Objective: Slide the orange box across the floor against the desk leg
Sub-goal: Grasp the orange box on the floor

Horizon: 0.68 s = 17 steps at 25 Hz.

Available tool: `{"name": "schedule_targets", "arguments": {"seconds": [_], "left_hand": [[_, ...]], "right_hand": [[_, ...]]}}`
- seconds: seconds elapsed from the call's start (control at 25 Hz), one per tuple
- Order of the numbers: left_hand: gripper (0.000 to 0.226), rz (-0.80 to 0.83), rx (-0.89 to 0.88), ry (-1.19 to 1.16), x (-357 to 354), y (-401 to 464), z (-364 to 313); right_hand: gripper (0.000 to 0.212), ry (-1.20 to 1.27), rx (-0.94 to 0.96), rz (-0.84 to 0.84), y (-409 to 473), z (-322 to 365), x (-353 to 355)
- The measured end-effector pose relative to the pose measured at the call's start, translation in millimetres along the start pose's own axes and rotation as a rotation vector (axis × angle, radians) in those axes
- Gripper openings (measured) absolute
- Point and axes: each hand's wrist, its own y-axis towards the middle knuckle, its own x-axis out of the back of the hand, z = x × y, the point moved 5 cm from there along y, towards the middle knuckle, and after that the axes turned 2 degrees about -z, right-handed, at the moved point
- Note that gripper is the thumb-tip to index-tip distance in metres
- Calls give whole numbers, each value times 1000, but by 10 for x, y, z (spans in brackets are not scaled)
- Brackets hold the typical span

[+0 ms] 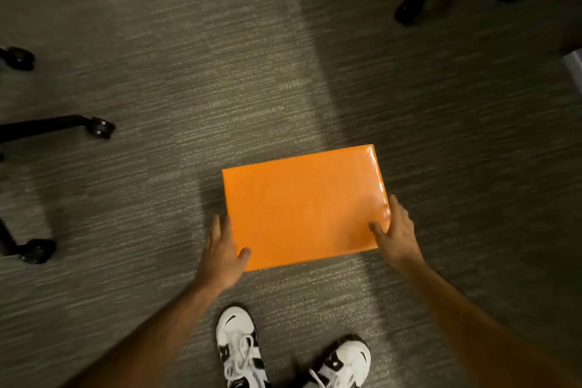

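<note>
A glossy orange box (pixel 304 205) lies flat on the grey carpet, just ahead of my feet. My left hand (pixel 222 253) presses against its near left corner, thumb on the top face and fingers along the left side. My right hand (pixel 395 231) holds the near right corner, thumb on top and fingers wrapped down the right side. A pale grey edge (pixel 574 68) shows at the far right border; I cannot tell whether it is the desk leg.
Black office-chair bases with castors stand at the left (pixel 102 127) and at the top right (pixel 407 9). My two white-and-black sneakers (pixel 239 346) are on the carpet right behind the box. Open carpet stretches ahead of the box.
</note>
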Motion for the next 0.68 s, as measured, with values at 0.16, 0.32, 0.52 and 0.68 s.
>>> {"name": "schedule_targets", "arguments": {"seconds": [0.16, 0.32, 0.52, 0.68], "left_hand": [[95, 104, 226, -368, -338, 135, 200], [77, -2, 248, -381, -356, 151, 138], [79, 35, 171, -402, -112, 89, -299], [78, 93, 57, -371, 215, -138, -1179]], "right_hand": [[78, 146, -248, 40, 245, -366, -154], [67, 149, -292, 71, 213, -508, -195], [69, 333, -388, 42, -137, -632, 242], [71, 398, -462, -77, -569, -713, 1099]]}}
